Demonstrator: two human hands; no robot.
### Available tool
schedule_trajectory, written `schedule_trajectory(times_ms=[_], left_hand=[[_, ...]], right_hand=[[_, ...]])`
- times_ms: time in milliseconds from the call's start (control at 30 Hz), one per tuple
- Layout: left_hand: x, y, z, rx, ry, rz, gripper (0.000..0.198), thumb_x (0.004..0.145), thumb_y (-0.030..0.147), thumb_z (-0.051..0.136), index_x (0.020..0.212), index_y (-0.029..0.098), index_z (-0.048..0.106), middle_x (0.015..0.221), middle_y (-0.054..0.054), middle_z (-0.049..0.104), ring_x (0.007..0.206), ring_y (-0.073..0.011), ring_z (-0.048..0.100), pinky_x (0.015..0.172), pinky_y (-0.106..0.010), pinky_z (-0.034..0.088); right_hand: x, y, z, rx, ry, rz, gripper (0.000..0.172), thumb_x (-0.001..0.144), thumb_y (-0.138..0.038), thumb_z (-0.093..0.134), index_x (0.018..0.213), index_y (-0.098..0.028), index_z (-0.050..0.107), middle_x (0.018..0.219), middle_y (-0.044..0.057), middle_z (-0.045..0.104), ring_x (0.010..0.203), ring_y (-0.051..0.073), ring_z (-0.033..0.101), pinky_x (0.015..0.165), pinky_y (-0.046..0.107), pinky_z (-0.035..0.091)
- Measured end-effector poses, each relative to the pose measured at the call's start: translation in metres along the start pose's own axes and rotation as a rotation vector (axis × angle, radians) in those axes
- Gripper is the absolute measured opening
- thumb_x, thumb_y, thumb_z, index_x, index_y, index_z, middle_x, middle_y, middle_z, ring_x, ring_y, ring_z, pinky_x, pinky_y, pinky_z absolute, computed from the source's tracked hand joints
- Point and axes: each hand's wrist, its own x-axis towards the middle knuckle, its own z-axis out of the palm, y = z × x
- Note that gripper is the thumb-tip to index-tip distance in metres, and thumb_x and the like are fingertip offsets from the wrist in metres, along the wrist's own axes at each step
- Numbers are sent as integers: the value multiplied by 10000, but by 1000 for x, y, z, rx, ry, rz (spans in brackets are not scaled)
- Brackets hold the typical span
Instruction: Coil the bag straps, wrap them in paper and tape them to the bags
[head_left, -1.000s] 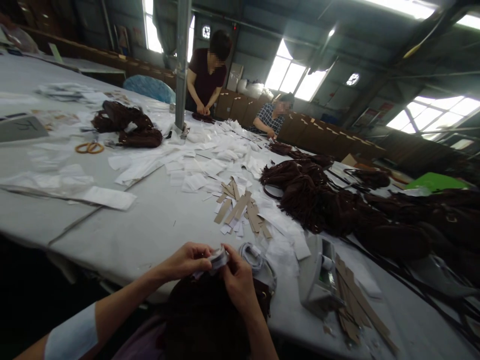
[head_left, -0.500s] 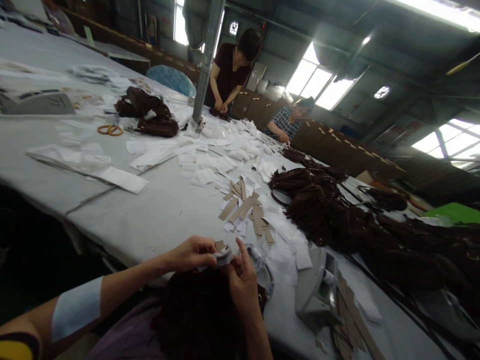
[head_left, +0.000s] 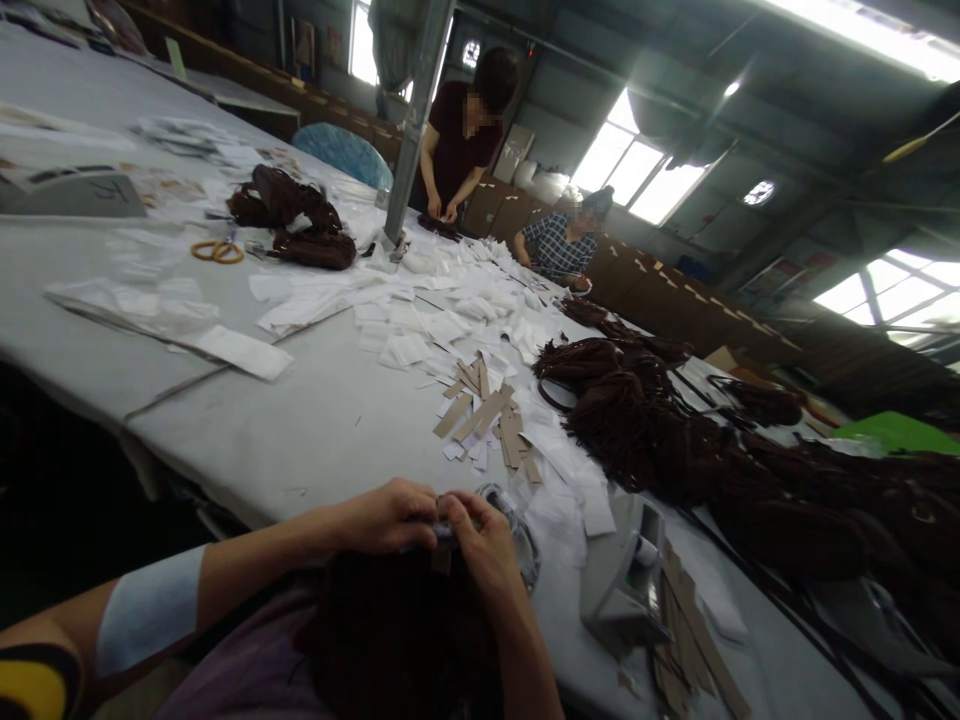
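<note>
My left hand [head_left: 396, 515] and my right hand [head_left: 480, 538] meet at the table's near edge, fingers closed. Pinched between them is a small pale strip [head_left: 444, 532], mostly covered by my fingers, so its exact kind is unclear. A bit of tan card [head_left: 441, 560] shows just below it. Under both hands a dark brown bag-like item [head_left: 405, 630] lies in my lap, its details lost in shadow. Close beside my right hand, on the table, is a clear and greyish roll-like thing [head_left: 525, 540], partly hidden by that hand.
Tan card strips [head_left: 487, 415] and white paper pieces [head_left: 420, 330] litter the table [head_left: 315, 420]. Dark brown fringed bags [head_left: 637, 400] are heaped right, past a grey tape dispenser [head_left: 626, 590]. Yellow-handled scissors [head_left: 217, 252] lie left. A metal post [head_left: 416, 120] rises midway; two people work beyond.
My right hand's raised index finger has folded down, and its fingertips now meet my left hand over the pale strip. The seated person across the table has leaned left.
</note>
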Motion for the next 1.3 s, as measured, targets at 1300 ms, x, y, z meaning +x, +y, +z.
schedule_trajectory(times_ms=[1300], left_hand=[[1, -9, -3, -615, 216, -380, 385, 696, 379, 749, 961, 104, 694, 748, -55, 676, 524, -97, 520, 425, -172, 350]], right_hand=[[-2, 5, 0, -48, 308, -98, 364, 913, -463, 436, 998, -187, 656, 940, 78, 718, 865, 217, 660, 786, 326, 495]])
